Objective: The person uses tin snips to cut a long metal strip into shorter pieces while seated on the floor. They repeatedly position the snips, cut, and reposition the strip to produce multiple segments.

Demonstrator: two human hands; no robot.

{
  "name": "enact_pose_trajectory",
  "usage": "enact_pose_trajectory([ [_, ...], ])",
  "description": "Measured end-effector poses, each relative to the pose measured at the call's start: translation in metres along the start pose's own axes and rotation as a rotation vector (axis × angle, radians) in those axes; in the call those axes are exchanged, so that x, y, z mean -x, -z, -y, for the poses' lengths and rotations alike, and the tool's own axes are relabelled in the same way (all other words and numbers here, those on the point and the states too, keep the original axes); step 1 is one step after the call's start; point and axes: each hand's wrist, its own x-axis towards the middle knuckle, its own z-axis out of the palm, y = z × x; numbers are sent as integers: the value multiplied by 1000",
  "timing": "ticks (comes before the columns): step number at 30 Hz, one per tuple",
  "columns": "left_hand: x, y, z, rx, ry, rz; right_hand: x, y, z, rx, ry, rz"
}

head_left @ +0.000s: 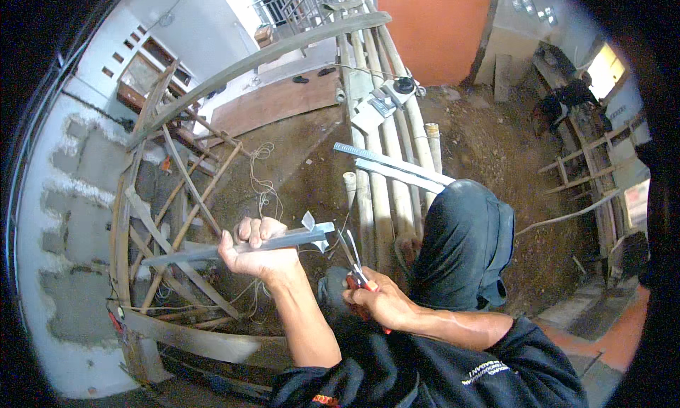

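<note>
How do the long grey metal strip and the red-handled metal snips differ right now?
The grey metal strip is long and narrow, with flaps splayed near its right end; the red-handled metal snips are shorter, with two parted blades. The strip runs mostly across the view, while the snips point upward. The left hand grips the strip; the right hand holds the snips. Both show bare metal.

The floor was bare brown earth (474, 153). A pale wall (49, 117) on the left bore 3 large, rough grey patches (81, 220) behind a wooden framework (191, 178). An orange wall section (433, 29) stood at the back, right of metal railings (280, 11). Light filled a bright opening (607, 69) at far right.
</note>
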Motion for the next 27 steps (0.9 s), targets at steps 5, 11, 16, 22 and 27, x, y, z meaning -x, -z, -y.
enact_pose_trajectory([
  [5,-2,7,5,26,2,-7,-5,-5,8,30,35,-62],
  [11,1,1,16,71,3,-88,-17,-12,8,157,59,-129],
  [16,5,-8,31,76,-45,-85,-27,-19,17,123,72,-162],
  [22,1,-14,41,95,-62,-148,-37,-16,31,178,134,-141],
  [27,-2,-13,28,179,-52,-74,-38,-9,32,157,113,-105],
])
